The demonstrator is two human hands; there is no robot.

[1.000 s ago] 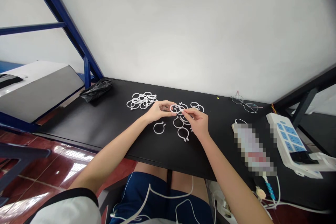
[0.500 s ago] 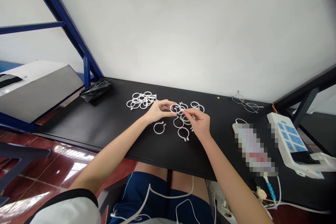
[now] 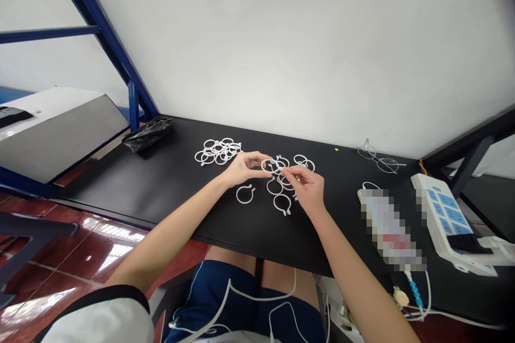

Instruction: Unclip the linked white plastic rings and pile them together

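Note:
Between my hands is a white plastic ring [image 3: 263, 169] with a small clasp, held just above the black table. My left hand [image 3: 242, 168] pinches its left side between thumb and fingers. The fingertips of my right hand [image 3: 304, 186] close on its right side, at the clasp. Under and around them lie several loose white rings, one of them an open ring [image 3: 282, 203] near my right wrist. Another open ring [image 3: 245, 194] lies alone below my left hand. Beyond my left hand is a heap of white rings [image 3: 219, 151].
A crumpled black plastic bag [image 3: 148, 134] lies at the table's left end. On the right are eyeglasses [image 3: 380, 159], a pixelated phone [image 3: 390, 228] on a cable, and a white power strip [image 3: 446, 220]. A white wall stands behind the black table [image 3: 173, 187].
Both hands keep their grip on the ring, almost still. The whole view has shifted very slightly.

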